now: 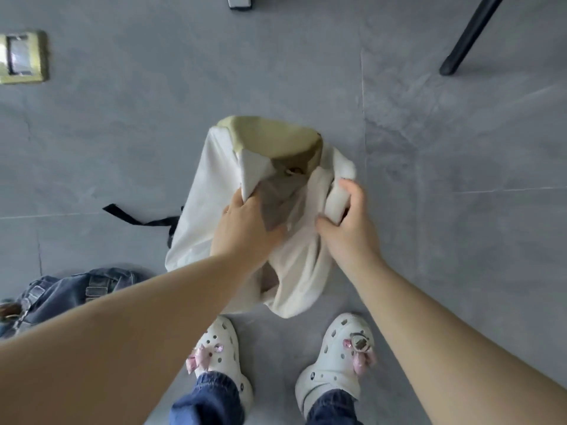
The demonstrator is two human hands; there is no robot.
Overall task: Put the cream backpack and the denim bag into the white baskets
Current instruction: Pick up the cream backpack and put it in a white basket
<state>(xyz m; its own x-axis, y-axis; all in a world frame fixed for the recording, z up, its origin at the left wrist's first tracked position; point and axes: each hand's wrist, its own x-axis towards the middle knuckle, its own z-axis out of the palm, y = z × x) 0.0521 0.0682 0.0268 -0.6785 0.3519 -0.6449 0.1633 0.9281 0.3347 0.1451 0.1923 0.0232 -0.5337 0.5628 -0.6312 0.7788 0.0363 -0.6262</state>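
The cream backpack (211, 191) hangs in front of me above the grey floor, with an olive-green bottom panel at its far end and a black strap trailing to the left. My left hand (242, 231) grips a fold of its fabric on the left side. My right hand (349, 225) is closed around a padded cream strap on the right side. The denim bag (67, 292) lies on the floor at the lower left, partly hidden behind my left forearm. No white basket is in view.
My two feet in white clogs (334, 360) stand just below the backpack. A black furniture leg (469, 35) slants down at the top right. A brass floor socket plate (23, 58) sits at the far left, and a white object (239, 2) at the top edge.
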